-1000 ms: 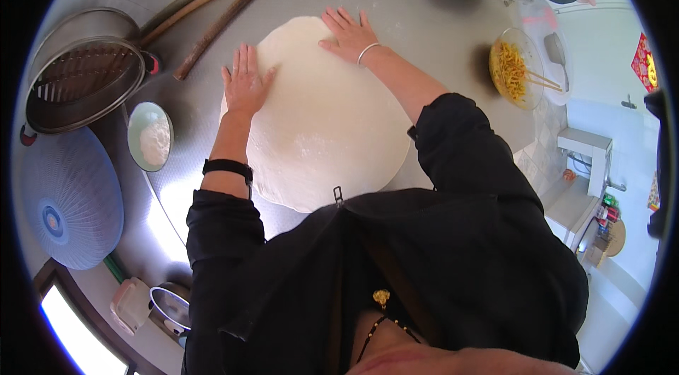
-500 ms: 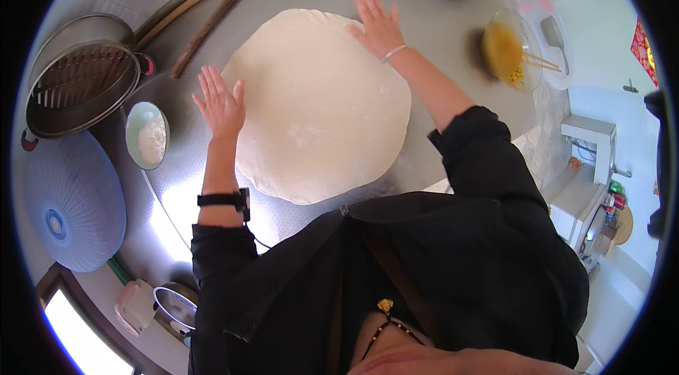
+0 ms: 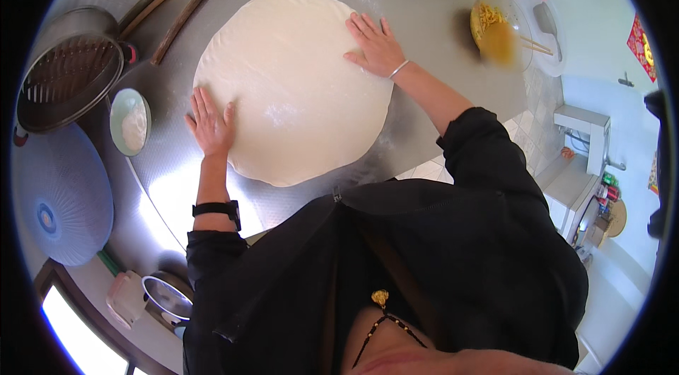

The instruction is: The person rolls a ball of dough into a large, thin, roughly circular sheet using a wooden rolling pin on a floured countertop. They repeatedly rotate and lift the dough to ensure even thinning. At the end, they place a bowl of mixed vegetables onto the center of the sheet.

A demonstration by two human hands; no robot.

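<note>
A large, round, thin sheet of dough (image 3: 297,92) lies on the metal table, with a patch of white flour on its surface. My left hand (image 3: 211,120) rests at the sheet's left edge, palm down, fingers stretched out and thumb spread. At the upper right edge, my right hand (image 3: 376,46) lies flat on the dough with its fingers extended. Neither hand grips anything. Left of my left hand stands a pale green bowl (image 3: 122,136) with white flour in it.
A dark rolling pin (image 3: 192,13) lies at the far left. A steamer pot (image 3: 71,85) and a blue mesh cover (image 3: 74,191) stand on the left. A glass bowl (image 3: 525,25) with yellow food and chopsticks (image 3: 537,46) sits at the right.
Both hands have come nearer to me along the dough's edges, my right one settling flat on the sheet. The whole view has shifted slightly, so table items sit farther left and up.
</note>
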